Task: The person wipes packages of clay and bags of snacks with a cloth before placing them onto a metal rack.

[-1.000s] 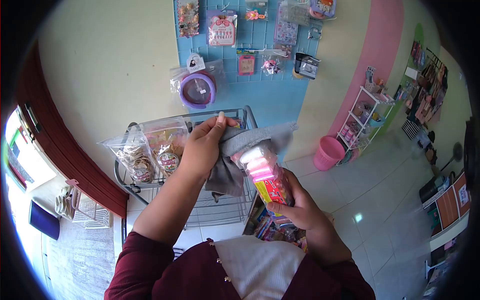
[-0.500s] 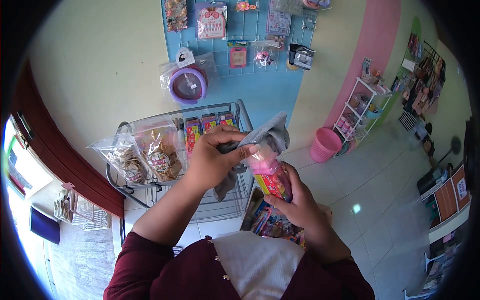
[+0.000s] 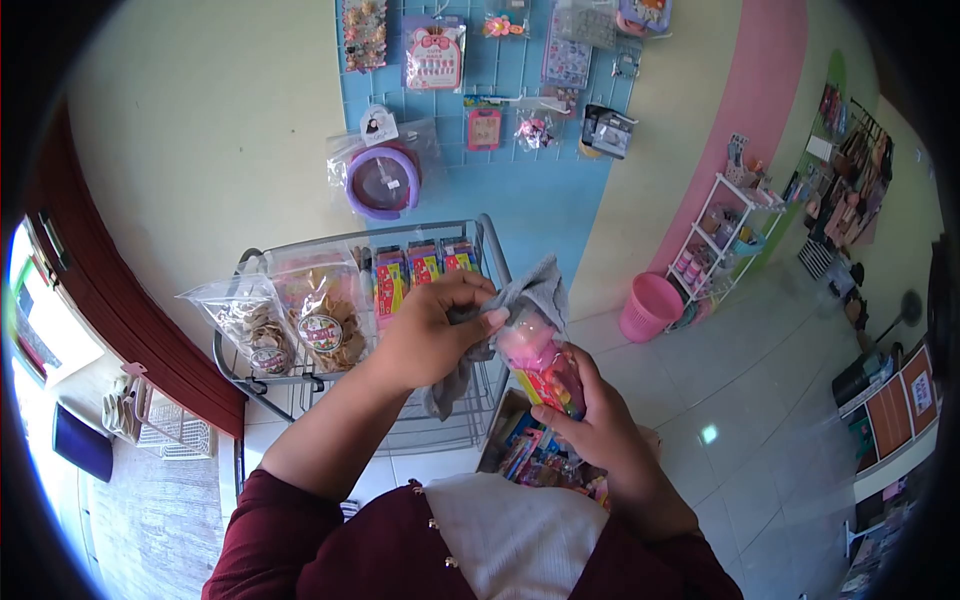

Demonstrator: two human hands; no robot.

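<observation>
My left hand (image 3: 440, 325) pinches a grey cloth (image 3: 530, 292) that lies against the top of a clear-and-pink package. One end of the cloth hangs below my fingers. My right hand (image 3: 590, 405) is wrapped round the lower part of this pink package (image 3: 540, 365), which has a red and yellow label. I cannot make out its contents clearly. Beneath my hands stands an open box (image 3: 495, 440) full of colourful packets (image 3: 540, 460). Just beyond my left hand, several red and yellow boxes (image 3: 423, 262) stand in the top of a grey wire cart.
The wire cart (image 3: 490, 235) also holds two clear bags of snacks (image 3: 325, 325). Behind it, a wall grid carries hanging packets (image 3: 433, 55) and a purple hoop-shaped item (image 3: 383, 182). A pink bin (image 3: 652, 305) and a white shelf (image 3: 720, 235) stand to the right on the tiled floor.
The cloth has shifted slightly on the package top, and more of the clear, pink upper part shows. The view has tilted up a little. Both hands keep their hold.
</observation>
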